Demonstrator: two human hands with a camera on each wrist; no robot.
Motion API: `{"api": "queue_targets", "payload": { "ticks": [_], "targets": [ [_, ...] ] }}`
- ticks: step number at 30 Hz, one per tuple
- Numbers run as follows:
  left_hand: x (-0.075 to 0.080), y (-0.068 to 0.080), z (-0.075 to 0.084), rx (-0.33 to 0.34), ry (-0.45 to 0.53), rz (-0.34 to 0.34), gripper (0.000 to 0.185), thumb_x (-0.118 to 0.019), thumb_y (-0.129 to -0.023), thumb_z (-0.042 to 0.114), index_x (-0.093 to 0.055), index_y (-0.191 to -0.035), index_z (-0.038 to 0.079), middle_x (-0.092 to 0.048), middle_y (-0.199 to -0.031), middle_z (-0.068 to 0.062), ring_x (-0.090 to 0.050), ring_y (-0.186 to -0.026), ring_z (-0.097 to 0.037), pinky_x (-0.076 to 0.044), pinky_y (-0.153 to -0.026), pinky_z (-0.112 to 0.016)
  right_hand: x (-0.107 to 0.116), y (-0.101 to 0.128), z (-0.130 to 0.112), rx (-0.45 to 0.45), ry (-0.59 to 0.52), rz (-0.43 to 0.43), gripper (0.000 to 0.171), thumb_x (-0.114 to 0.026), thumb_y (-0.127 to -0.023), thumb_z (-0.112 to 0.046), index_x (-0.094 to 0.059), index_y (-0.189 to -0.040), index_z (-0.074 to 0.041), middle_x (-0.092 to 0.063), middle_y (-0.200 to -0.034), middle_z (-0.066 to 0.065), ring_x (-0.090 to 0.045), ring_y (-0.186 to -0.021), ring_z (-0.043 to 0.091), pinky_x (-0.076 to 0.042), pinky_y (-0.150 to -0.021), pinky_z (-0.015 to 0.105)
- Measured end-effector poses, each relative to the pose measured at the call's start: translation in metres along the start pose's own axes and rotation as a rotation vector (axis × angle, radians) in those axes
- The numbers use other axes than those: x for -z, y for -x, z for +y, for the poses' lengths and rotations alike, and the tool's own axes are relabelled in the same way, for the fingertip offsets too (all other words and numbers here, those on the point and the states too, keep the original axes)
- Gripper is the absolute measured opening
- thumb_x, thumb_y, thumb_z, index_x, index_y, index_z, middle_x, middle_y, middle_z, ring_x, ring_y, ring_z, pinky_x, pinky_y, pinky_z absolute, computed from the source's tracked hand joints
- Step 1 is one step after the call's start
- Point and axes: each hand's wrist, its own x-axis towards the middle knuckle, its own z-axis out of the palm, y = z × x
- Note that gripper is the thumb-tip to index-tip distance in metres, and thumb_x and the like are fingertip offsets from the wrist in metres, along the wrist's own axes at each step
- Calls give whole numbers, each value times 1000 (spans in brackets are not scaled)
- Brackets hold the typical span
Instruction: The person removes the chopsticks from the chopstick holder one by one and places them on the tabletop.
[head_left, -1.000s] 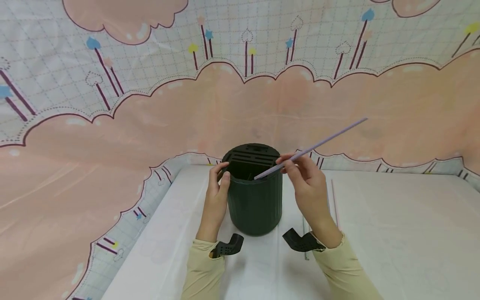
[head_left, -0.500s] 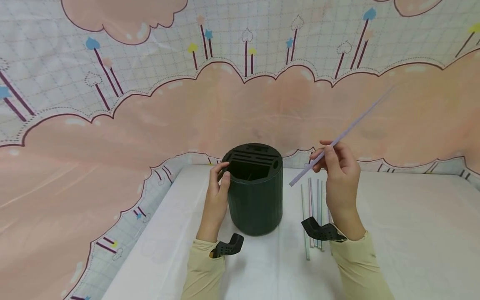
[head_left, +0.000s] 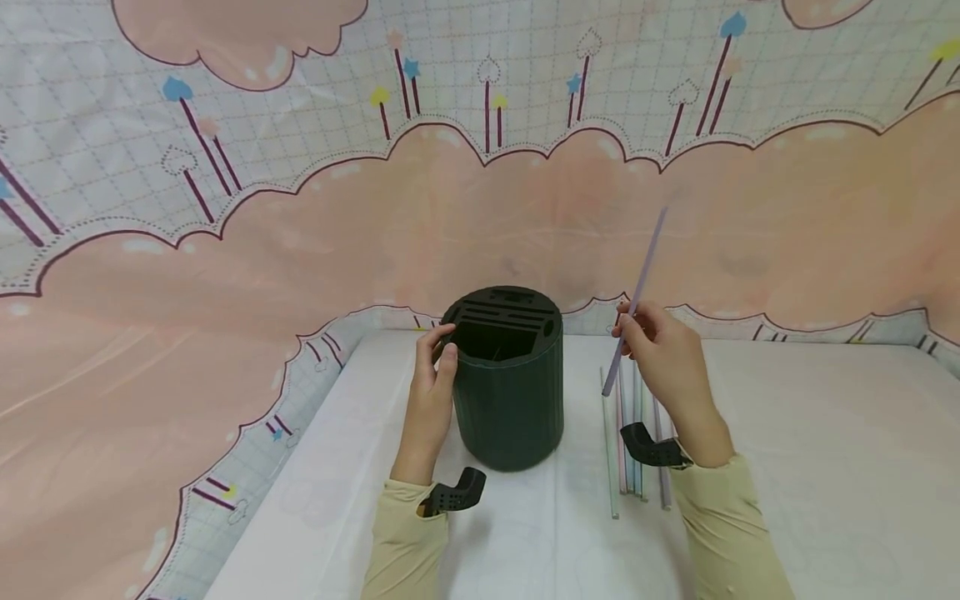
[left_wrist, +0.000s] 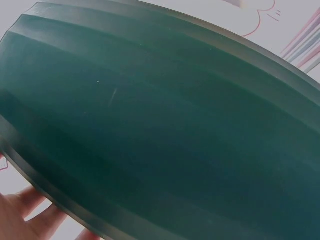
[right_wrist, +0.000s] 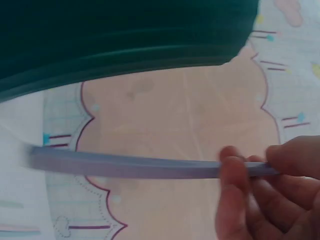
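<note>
A dark green ribbed utensil holder (head_left: 510, 417) stands upright on the table, with a large opening and narrow slots in its top. My left hand (head_left: 433, 375) grips its left side at the rim. In the left wrist view the holder's wall fills most of the picture, and parts of the fingers (left_wrist: 47, 220) show behind its edge. My right hand (head_left: 671, 358) pinches a pale purple straw (head_left: 647, 267) between thumb and fingers, right of the holder. The straw is steeply tilted, lower end pointing down and left, apart from the holder. The right wrist view shows the straw (right_wrist: 125, 165) below the holder's wall.
Several thin straws (head_left: 611, 467) in pale green, pink, blue and purple lie on the white table (head_left: 817, 467), partly under my right hand and wrist. A patterned cloth (head_left: 337, 242) with pink clouds hangs behind the table. Black camera mounts (head_left: 457, 490) stick out from both wrists.
My right hand has moved right, taking the straw from over the holder's opening to beside it. The straw has swung from slanting to nearly upright. My left hand and the holder stay put.
</note>
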Motion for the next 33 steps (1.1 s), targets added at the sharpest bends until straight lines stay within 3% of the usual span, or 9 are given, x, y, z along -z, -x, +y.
{"api": "queue_targets", "payload": {
  "ticks": [5, 8, 14, 17, 22, 29, 33],
  "targets": [
    [1, 5, 18, 0, 5, -4, 37, -37, -96, 31, -33, -132, 22, -23, -144, 0, -25, -128, -20, -28, -100, -45, -6, -2, 9, -15, 122, -120, 23, -46, -93, -25, -57, -106, -11, -65, -73, -1, -58, -60, 13, -42, -54, 30],
    [1, 9, 28, 0, -1, 2, 37, -36, -97, 29, -33, -132, 17, -23, -143, -4, -25, -128, -21, -27, -100, -45, -10, -2, 15, -58, 164, -230, 23, -46, -93, -21, -54, -109, -6, -65, -72, 1, -57, -57, 12, -42, -59, 32],
    [2, 10, 30, 5, -1, 1, 37, -36, -97, 28, -33, -132, 17, -24, -143, -4, -26, -128, -20, -27, -101, -45, -20, 0, 29, -168, 172, -457, 50, -50, -90, -12, -31, -132, 7, -65, -76, 6, -59, -56, 13, -47, -66, 35],
    [2, 10, 28, 9, 3, -3, 36, -36, -97, 29, -33, -131, 19, -23, -143, -2, -26, -128, -20, -27, -100, -45, -25, 0, 35, -208, 134, -528, 63, -54, -87, -6, -19, -138, 6, -63, -79, 11, -59, -56, 14, -48, -65, 33],
    [2, 10, 27, 13, 10, -5, 36, -36, -97, 30, -33, -131, 20, -24, -143, -1, -25, -128, -19, -27, -100, -45, -33, 3, 43, -256, 89, -573, 71, -56, -85, -4, -13, -141, 2, -62, -75, 12, -59, -53, 16, -49, -60, 30],
    [2, 11, 30, 9, 20, -12, 37, -36, -97, 28, -33, -131, 17, -24, -143, -3, -25, -128, -21, -27, -100, -46, -46, 6, 52, -276, 166, -632, 66, -56, -86, -7, -18, -138, 5, -60, -65, 5, -57, -49, 15, -49, -63, 32],
    [2, 8, 26, 2, 27, -13, 37, -37, -97, 28, -33, -132, 18, -24, -143, -3, -25, -128, -21, -27, -100, -46, -50, 8, 57, -288, 190, -663, 65, -57, -85, -7, -20, -137, 8, -58, -62, 6, -56, -47, 14, -48, -54, 29]
  ]
}}
